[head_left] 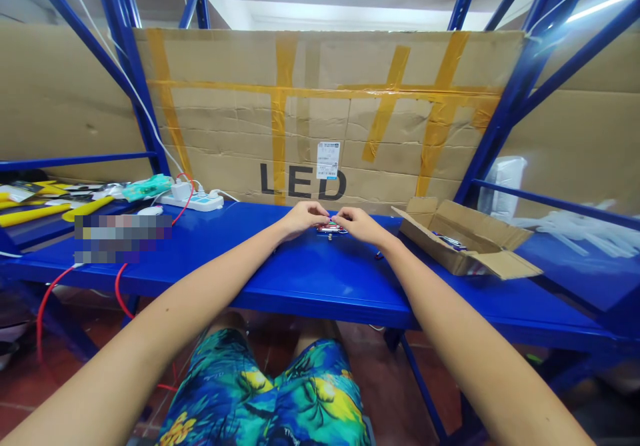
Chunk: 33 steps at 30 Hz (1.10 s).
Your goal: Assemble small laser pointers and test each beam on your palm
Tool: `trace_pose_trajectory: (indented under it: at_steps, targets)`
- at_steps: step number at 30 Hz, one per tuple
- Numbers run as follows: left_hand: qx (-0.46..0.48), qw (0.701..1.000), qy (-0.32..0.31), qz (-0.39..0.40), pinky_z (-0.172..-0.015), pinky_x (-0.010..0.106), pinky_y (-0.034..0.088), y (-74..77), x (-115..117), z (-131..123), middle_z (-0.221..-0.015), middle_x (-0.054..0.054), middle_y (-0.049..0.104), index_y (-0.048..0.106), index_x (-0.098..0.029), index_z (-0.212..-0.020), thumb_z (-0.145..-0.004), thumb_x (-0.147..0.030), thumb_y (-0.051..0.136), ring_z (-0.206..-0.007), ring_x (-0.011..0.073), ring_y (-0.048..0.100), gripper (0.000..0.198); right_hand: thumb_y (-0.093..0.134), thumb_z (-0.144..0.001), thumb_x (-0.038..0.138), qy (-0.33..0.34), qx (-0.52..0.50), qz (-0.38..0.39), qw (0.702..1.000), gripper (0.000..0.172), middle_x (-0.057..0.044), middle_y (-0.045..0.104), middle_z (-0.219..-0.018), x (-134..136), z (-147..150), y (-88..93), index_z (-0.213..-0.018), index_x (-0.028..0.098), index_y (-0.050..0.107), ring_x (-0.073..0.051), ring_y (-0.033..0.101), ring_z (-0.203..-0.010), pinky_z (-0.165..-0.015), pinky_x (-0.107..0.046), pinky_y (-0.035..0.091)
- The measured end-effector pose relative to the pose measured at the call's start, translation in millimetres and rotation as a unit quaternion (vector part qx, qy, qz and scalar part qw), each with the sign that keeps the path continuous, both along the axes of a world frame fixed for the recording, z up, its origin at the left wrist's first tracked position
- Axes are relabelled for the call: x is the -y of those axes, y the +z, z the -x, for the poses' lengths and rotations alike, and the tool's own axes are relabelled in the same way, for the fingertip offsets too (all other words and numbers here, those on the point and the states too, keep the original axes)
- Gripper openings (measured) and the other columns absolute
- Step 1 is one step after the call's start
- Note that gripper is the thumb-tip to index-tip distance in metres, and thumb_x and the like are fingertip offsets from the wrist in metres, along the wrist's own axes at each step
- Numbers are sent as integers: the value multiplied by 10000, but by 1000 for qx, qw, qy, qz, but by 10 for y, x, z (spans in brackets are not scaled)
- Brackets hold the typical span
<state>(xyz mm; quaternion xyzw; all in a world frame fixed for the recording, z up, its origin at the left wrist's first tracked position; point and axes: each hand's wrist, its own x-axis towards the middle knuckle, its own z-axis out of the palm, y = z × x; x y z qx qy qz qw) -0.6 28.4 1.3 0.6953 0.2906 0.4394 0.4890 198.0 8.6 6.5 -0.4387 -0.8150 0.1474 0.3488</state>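
My left hand (304, 219) and my right hand (357, 225) meet above the middle of the blue table (300, 273). Thumb and fingers are pinched together on each, and the tips almost touch. Whatever small thing they grip is too small to name. Right under the fingertips lies a little cluster of slim shiny pieces (331, 229), red and silver, with a small metallic bit at its front. Partly hidden by my right forearm, a small dark blue and red piece (379, 255) rests on the tabletop.
To the right, an open cardboard box (425, 236) holds several slim blue and silver pieces (450, 241). A white power strip (195, 199) with plugs and red cables stands at the left, beside yellow-handled tools (35, 213). Behind, a large cardboard panel (225, 133) closes off the table.
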Motion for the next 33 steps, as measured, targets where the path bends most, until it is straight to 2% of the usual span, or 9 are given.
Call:
trace_pose_trajectory:
  at_steps: [2,5,9,13,16,18,24,29,33]
  targets:
    - [-16,998,45,-36,-688,292,486,19,-78,17,-685,43,679,622,-113,-702,-673,-86,754,-637,118,612,138,582,-826,252,13,-22,23,999,155,-35,649,-826,-77,-37,0,-914,138,638,-149,544,-737,-691,-275,415]
    - [-28,995,76,-53,-735,330,510,53,-198,29,-730,58,697,625,-116,-685,-673,-62,726,-672,134,628,115,544,-817,123,3,-79,81,994,187,-19,642,-752,-175,-74,9,-997,141,590,-132,556,-634,-618,-264,445]
    - [-44,994,78,-62,-755,352,525,61,-343,-1,-727,58,697,608,-122,-670,-651,-32,715,-687,147,642,141,521,-840,88,-27,-143,97,985,131,12,620,-645,-278,-89,2,-928,183,497,-135,588,-551,-559,-262,477]
    - [-76,991,84,-73,-742,351,523,54,-491,-69,-665,50,680,598,-126,-661,-671,-17,674,-653,147,640,133,547,-810,42,-50,-146,81,985,155,-14,640,-647,-399,-120,-27,-790,183,483,-155,652,-606,-610,-276,517]
    - [-103,987,84,-94,-711,334,521,59,-627,-130,-626,31,665,618,-132,-688,-667,-22,656,-638,154,637,119,535,-802,28,-91,-155,56,982,141,-33,661,-702,-510,-149,-72,-803,167,514,-150,665,-631,-641,-273,521]
    - [-132,978,100,-124,-716,322,517,60,-724,-169,-645,24,674,658,-138,-732,-648,-22,656,-668,163,642,143,531,-802,41,-125,-133,26,983,125,-43,677,-746,-583,-161,-113,-843,156,553,-144,660,-654,-668,-272,513]
    - [-244,937,165,-190,-834,332,498,-11,-941,-241,-781,59,727,735,-160,-737,-642,-36,633,-828,214,661,187,542,-767,51,-197,55,-80,975,167,-103,714,-882,-717,-137,-202,-814,135,679,-193,623,-878,-817,-286,455]
    - [-270,930,174,-178,-834,341,501,-117,-980,-250,-784,76,726,730,-162,-690,-602,-16,633,-815,228,654,197,525,-746,4,-174,103,-40,979,248,-111,724,-907,-710,-119,-214,-828,131,721,-189,617,-863,-795,-261,440]
    - [-276,930,177,-166,-826,344,501,-161,-972,-252,-749,69,717,716,-174,-638,-583,-11,644,-787,228,647,187,565,-750,32,-169,108,-6,980,224,-108,726,-922,-688,-143,-229,-858,138,730,-188,620,-856,-783,-258,435]
